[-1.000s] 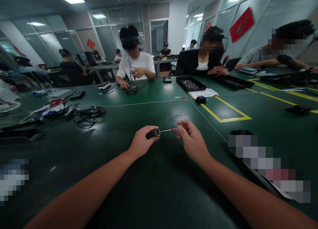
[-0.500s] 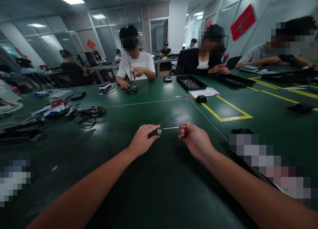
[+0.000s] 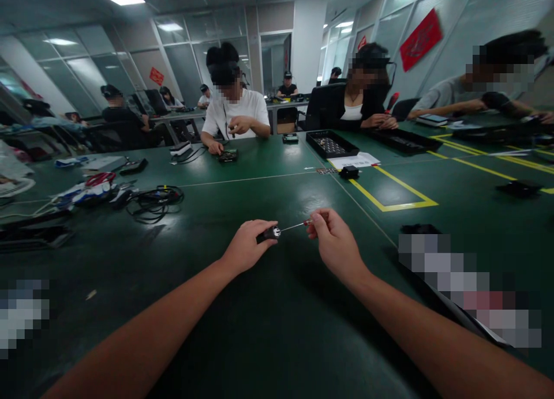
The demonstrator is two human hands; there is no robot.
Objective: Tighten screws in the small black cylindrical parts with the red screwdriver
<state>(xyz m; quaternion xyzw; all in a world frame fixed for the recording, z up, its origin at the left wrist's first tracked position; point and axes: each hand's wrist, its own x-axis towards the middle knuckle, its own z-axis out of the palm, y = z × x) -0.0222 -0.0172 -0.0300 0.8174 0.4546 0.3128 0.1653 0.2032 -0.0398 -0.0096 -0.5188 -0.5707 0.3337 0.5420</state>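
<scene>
We see two bare forearms with no sleeves reaching the wrists; our left hand [image 3: 244, 252] and right hand [image 3: 335, 243] wear no gloves, rings or watch.

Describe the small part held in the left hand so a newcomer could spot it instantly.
On the green table, follow the two bare forearms to where the hands meet. The left hand pinches a small black cylinder with a shiny metal end, and the thin screwdriver in the right hand points into it.
</scene>
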